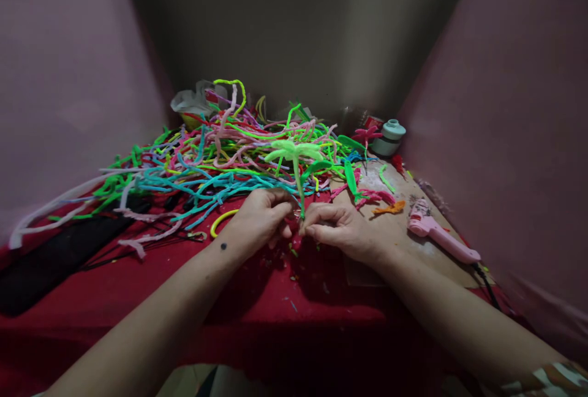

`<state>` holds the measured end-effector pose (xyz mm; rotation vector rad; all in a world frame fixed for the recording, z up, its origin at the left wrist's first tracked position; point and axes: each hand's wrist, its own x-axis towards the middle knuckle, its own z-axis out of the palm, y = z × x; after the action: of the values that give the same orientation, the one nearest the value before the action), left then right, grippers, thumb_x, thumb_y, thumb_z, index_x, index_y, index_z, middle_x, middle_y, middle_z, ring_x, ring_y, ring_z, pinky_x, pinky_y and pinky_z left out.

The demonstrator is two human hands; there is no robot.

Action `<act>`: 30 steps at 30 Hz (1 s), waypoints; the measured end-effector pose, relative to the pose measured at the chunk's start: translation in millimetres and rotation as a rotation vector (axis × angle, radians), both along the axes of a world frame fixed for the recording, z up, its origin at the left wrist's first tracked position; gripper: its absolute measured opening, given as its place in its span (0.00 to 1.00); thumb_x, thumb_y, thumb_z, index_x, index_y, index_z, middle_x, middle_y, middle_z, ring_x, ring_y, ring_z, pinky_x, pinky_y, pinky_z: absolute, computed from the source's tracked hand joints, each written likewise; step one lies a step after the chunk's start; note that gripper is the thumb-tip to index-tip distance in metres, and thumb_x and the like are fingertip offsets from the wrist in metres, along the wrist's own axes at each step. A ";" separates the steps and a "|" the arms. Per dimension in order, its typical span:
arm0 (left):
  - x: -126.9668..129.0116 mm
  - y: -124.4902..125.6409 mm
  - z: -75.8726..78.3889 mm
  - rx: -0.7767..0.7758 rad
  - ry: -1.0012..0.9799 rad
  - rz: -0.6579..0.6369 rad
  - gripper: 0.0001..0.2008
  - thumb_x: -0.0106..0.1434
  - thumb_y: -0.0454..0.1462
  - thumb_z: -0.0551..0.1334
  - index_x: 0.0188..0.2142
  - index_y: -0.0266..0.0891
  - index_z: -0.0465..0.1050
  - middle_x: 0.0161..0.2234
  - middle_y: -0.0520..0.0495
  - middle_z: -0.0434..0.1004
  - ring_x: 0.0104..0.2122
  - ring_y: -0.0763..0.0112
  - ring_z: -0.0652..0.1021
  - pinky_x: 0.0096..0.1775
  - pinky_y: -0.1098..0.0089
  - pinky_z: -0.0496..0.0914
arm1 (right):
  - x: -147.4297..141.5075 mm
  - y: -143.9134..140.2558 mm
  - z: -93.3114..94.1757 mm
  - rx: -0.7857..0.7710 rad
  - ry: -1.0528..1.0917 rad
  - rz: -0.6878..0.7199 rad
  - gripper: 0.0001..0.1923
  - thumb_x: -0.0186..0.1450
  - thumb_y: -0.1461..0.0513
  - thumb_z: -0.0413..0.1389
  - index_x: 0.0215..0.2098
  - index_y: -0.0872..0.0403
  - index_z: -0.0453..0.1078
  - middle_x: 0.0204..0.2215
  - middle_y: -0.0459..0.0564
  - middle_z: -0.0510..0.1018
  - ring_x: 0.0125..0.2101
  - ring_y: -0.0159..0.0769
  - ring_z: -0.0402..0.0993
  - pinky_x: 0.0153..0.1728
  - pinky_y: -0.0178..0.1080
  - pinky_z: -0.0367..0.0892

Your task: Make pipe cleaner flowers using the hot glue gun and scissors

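A light green pipe-cleaner flower [295, 151] stands upright above my hands, its petals spread and a darker green leaf [316, 168] beside its stem. My right hand [337, 225] pinches the lower end of that stem between thumb and fingers. Close on the other side of the stem is my left hand [264, 216], with its fingers curled together; whatever they hold is hidden. Small green and yellow scraps [293, 251] lie on the red cloth just below my hands.
A tangled heap of coloured pipe cleaners [229, 146] spreads behind my hands. On the right, a pink glue gun [441, 238] rests on a brown board [367, 262], near an orange piece [389, 207]. A lidded jar [388, 138] stands behind. A black cloth item [55, 268] lies left.
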<state>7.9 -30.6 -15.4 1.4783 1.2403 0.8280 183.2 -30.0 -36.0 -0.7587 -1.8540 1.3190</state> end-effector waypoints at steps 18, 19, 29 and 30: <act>-5.7 -14.2 3.0 0.447 0.117 0.035 0.05 0.56 0.35 0.60 0.25 0.38 0.70 0.28 0.50 0.70 0.31 0.71 0.71 0.35 0.72 0.64 | 3.3 2.4 -4.1 -0.113 0.102 0.058 0.06 0.58 0.63 0.58 0.24 0.56 0.72 0.23 0.45 0.71 0.25 0.28 0.62 0.28 0.33 0.58; -5.5 -14.1 3.4 0.419 0.106 0.033 0.05 0.56 0.35 0.59 0.25 0.38 0.70 0.28 0.51 0.69 0.30 0.71 0.70 0.35 0.72 0.64 | 3.2 2.0 -3.6 -0.115 0.098 0.063 0.06 0.58 0.63 0.58 0.24 0.56 0.71 0.23 0.45 0.71 0.25 0.28 0.63 0.29 0.33 0.58; 0.1 -14.3 -0.8 0.223 -0.005 0.069 0.04 0.55 0.36 0.61 0.28 0.38 0.68 0.24 0.53 0.70 0.24 0.75 0.68 0.29 0.75 0.63 | 3.0 1.5 -1.6 -0.120 0.082 0.081 0.06 0.57 0.63 0.57 0.23 0.56 0.71 0.22 0.43 0.70 0.24 0.27 0.63 0.29 0.33 0.59; 0.6 -14.2 -2.5 0.199 -0.022 0.075 0.04 0.55 0.37 0.61 0.29 0.38 0.68 0.23 0.54 0.69 0.23 0.76 0.68 0.27 0.75 0.63 | 3.0 1.3 -1.2 -0.117 0.079 0.084 0.06 0.57 0.63 0.57 0.23 0.56 0.71 0.22 0.43 0.71 0.25 0.27 0.63 0.30 0.33 0.59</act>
<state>8.4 -44.7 -17.9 1.5830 1.2312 1.0395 186.2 -28.7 -37.2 -0.6850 -1.7752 1.5003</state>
